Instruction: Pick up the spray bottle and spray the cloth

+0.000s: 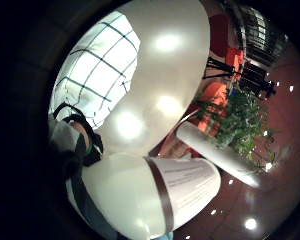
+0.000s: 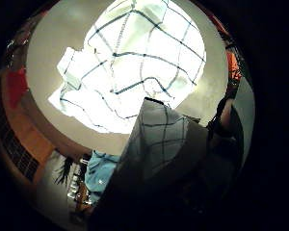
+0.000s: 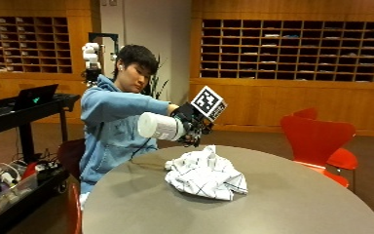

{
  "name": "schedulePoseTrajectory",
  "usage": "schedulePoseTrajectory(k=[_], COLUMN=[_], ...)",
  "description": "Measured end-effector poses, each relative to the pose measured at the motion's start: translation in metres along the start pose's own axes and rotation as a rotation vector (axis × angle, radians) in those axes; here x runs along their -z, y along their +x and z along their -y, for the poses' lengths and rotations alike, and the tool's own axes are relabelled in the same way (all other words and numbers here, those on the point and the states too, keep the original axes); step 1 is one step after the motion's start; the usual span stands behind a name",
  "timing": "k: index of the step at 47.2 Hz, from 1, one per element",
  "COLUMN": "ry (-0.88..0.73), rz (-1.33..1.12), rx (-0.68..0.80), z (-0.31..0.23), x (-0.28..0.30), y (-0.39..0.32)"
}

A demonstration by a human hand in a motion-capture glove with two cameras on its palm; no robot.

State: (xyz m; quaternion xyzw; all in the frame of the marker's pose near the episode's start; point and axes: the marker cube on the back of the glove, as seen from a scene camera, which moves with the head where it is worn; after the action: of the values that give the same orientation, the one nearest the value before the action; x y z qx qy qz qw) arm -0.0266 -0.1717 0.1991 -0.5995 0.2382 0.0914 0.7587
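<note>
Right hand [image 3: 190, 124] wrapped around spray bottle [image 3: 161, 126], bottle held tipped sideways above table [image 3: 304, 195], likely to aim nozzle down at cloth [image 3: 206, 174]. Cloth lies crumpled on table at about 5 o'clock from hand, well below it. Red chair [image 3: 316, 139] at 3 o'clock, apart. Nothing stands between bottle and cloth.

A person [image 3: 116, 122] in a light blue hooded sweatshirt wears a black glove on the right hand [image 3: 188, 124].
</note>
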Motion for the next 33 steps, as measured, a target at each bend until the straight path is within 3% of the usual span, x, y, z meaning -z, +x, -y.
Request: schedulePoseTrajectory(k=[7, 12, 25, 33], ry=[0.087, 0.217, 0.753, 0.867], rz=[0.186, 0.408, 1.077, 1.581], rx=[0.081, 0.223, 0.531, 0.634], z=[-0.012, -0.024, -0.049, -0.031], x=[0.027, 0.058, 0.128, 0.144], y=[0.001, -0.005, -0.050, -0.106])
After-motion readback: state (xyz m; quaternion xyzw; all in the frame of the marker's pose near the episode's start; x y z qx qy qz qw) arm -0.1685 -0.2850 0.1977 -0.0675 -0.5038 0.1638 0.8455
